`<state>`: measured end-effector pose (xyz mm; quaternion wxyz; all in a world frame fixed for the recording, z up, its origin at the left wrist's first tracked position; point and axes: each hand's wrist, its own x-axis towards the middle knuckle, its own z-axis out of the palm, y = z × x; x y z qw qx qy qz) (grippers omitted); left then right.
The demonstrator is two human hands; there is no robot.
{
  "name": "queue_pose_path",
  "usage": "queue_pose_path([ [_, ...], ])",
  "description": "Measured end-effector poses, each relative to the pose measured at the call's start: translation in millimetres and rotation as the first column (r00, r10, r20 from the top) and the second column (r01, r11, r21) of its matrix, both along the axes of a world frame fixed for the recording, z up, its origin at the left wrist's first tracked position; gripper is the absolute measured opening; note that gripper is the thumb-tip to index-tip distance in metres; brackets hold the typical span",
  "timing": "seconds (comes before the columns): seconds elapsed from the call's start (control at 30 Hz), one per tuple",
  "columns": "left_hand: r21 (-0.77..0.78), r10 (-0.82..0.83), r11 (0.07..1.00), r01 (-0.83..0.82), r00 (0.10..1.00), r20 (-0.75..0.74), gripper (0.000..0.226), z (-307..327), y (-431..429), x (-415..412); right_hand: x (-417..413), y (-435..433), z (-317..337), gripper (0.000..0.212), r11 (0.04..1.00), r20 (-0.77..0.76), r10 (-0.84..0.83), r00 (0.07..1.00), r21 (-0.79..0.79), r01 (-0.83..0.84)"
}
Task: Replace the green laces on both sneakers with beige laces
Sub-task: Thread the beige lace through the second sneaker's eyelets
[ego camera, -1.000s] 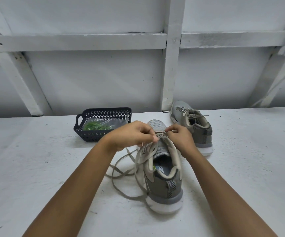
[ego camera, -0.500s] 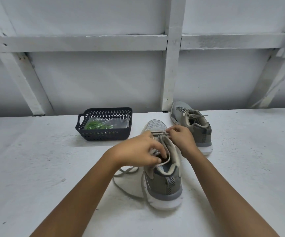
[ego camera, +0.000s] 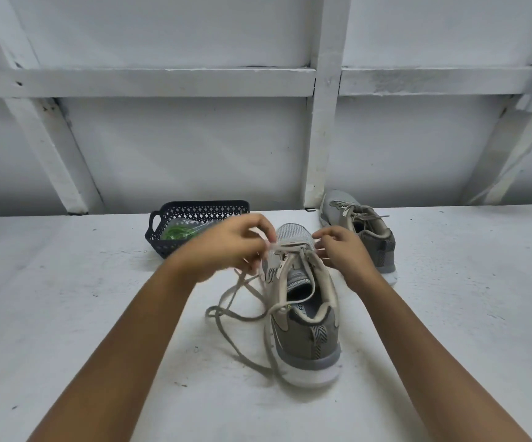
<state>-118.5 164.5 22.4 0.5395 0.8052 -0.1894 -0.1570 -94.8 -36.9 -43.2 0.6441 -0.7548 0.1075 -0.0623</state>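
A grey sneaker (ego camera: 306, 339) stands in front of me, heel toward me, with a beige lace (ego camera: 232, 327) threaded near its toe and trailing in loops on the table to its left. My left hand (ego camera: 226, 250) is raised beside the toe end and pinches the lace between thumb and fingers; it is blurred. My right hand (ego camera: 341, 250) rests against the sneaker's right side near the front eyelets, fingers loosely bent; what it holds is hard to tell. A second grey sneaker (ego camera: 367, 237) with beige laces stands behind at the right.
A dark perforated basket (ego camera: 194, 212) sits at the back left holding a clear bag with green laces (ego camera: 178, 232). The white table (ego camera: 67, 314) ends at a white panelled wall with beams behind.
My left hand went down to the sneaker's tongue, then rose back toward the toe, drawing the lace up. The loose lace on the table shifted. The right hand stayed by the front eyelets.
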Motion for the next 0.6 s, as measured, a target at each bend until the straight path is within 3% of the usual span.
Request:
queue_pose_path([
  [0.1,-0.327,0.061,0.941,-0.091,0.993,-0.099,0.021,19,7,7,-6,7,19,0.02,0.999,0.085,0.051,0.995,-0.007,-0.051],
  [0.2,-0.518,0.01,0.851,-0.089,0.988,-0.153,0.021,37,9,12,-20,14,45,0.017,0.98,0.15,0.177,0.973,-0.122,-0.16],
  [0.33,-0.646,-0.124,0.762,-0.045,0.969,-0.213,0.031,51,2,16,-39,26,68,0.023,0.768,-0.044,0.582,0.812,-0.299,-0.567],
  [0.4,-0.663,-0.13,0.747,-0.049,0.967,-0.217,0.028,53,-4,20,-43,35,69,0.022,0.681,-0.091,0.671,0.736,-0.315,-0.661],
  [0.47,-0.677,-0.098,0.732,-0.078,0.971,-0.218,0.026,51,-8,26,-44,42,70,0.015,0.69,-0.084,0.676,0.732,-0.276,-0.669],
  [0.6,-0.655,0.11,0.728,-0.203,0.977,-0.181,0.023,39,-8,40,-42,44,84,0.027,0.797,-0.045,0.603,0.796,0.064,-0.6],
])
